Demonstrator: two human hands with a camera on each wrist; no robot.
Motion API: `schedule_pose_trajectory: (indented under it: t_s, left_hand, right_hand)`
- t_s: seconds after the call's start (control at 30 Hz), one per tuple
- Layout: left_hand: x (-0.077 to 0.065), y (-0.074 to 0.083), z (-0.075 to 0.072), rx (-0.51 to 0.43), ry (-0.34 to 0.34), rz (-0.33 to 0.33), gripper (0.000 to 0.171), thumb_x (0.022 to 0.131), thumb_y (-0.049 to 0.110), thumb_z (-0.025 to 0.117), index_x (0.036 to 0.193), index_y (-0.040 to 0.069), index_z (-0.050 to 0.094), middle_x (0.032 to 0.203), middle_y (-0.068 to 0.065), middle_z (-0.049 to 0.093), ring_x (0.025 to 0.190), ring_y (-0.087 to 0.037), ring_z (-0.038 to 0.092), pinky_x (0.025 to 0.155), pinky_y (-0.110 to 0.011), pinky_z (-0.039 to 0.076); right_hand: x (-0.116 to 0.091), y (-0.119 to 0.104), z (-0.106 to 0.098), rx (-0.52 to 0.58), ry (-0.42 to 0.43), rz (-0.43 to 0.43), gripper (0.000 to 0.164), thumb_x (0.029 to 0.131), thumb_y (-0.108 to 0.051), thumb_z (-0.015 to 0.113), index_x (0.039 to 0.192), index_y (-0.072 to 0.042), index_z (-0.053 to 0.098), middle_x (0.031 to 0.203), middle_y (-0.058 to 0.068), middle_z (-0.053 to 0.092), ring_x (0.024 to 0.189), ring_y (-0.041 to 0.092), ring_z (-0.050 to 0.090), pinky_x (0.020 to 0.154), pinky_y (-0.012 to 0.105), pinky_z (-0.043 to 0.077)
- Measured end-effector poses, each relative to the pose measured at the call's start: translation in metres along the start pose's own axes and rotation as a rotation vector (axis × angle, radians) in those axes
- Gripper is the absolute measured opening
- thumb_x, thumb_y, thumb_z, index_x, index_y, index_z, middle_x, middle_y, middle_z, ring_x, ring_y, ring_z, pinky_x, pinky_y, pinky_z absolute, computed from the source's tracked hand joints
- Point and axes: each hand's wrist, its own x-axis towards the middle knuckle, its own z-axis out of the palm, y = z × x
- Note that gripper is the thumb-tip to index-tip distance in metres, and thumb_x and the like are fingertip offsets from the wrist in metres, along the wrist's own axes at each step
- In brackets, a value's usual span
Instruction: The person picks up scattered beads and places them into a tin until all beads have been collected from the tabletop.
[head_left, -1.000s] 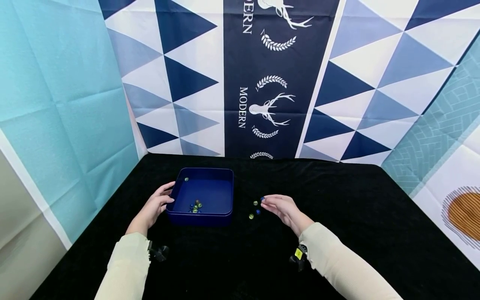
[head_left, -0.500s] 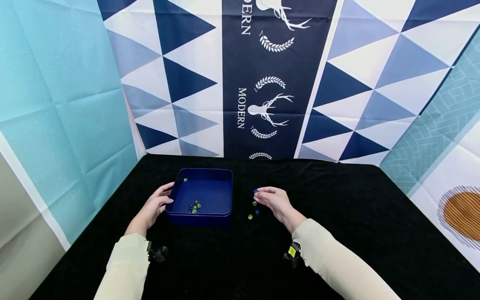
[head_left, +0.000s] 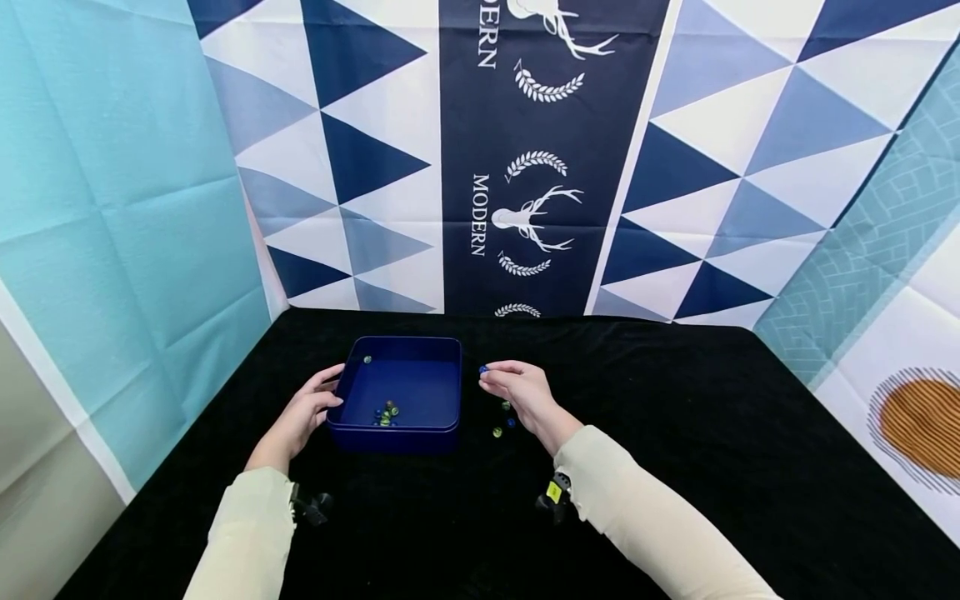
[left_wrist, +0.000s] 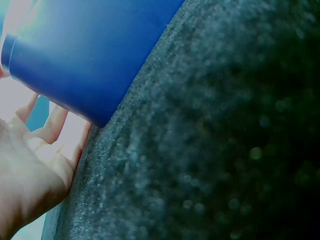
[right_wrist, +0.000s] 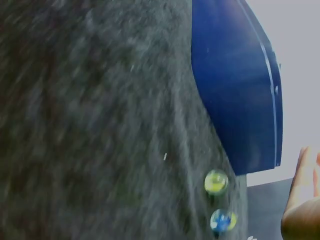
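A dark blue open-topped box (head_left: 393,439) stands on the black cloth, left of the middle in the head view. My left hand (head_left: 297,419) rests against its left side, fingers extended along the outer wall and thumb near the rim. Just right of the box, my right hand (head_left: 522,397) pinches a blue marble (head_left: 483,369) between thumb and fingertips, above the cloth. Several marbles (head_left: 386,419) lie clustered inside near the front wall, and a single green marble (head_left: 367,359) sits at the back left corner. The right wrist view leaves the pinched marble out of sight.
Three loose marbles lie on the cloth right of the box: a yellow-green marble (head_left: 497,432), a blue marble (head_left: 511,423) and a green marble (head_left: 506,406) partly under the right hand. Patterned curtains (head_left: 517,167) hang behind the black-covered table (head_left: 637,375).
My right hand has carried the pinched blue marble leftward and slightly farther back, from beside the loose marbles to near the box's right wall. The left hand keeps its place at the box.
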Motion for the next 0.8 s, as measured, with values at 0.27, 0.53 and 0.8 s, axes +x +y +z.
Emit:
schedule_pose_trajectory:
  t_s: [0.27,0.53,0.8]
  left_hand:
    - [0.001,0.001,0.001,-0.003,-0.005,-0.001,0.063,0.088,0.002,0.044,0.147,0.006,0.023,0.145,-0.022,0.022,0.123,-0.032,0.033,0.090,-0.030,0.037]
    - [0.000,0.000,0.001,0.002,0.002,-0.012,0.063,0.088,0.001,0.044,0.147,0.007,0.023,0.145,-0.022,0.023,0.122,-0.032,0.034,0.086,-0.027,0.039]
    - [0.000,0.001,0.000,0.006,0.005,-0.018,0.063,0.088,0.003,0.044,0.147,0.008,0.023,0.146,-0.022,0.022,0.123,-0.031,0.033,0.091,-0.032,0.037]
  right_hand:
    - [0.002,-0.002,0.021,0.019,-0.002,0.010,0.020,0.077,0.016,0.062,0.096,0.013,0.062,0.080,0.013,0.064,0.070,0.016,0.065,0.074,0.029,0.051]
    - [0.002,-0.005,0.038,0.041,-0.024,0.029,0.020,0.076,0.016,0.062,0.096,0.012,0.063,0.080,0.013,0.065,0.070,0.016,0.065,0.074,0.029,0.052]
    - [0.003,-0.008,0.056,0.053,-0.058,0.026,0.020,0.076,0.016,0.063,0.096,0.013,0.063,0.080,0.013,0.065,0.070,0.017,0.065,0.073,0.030,0.052]
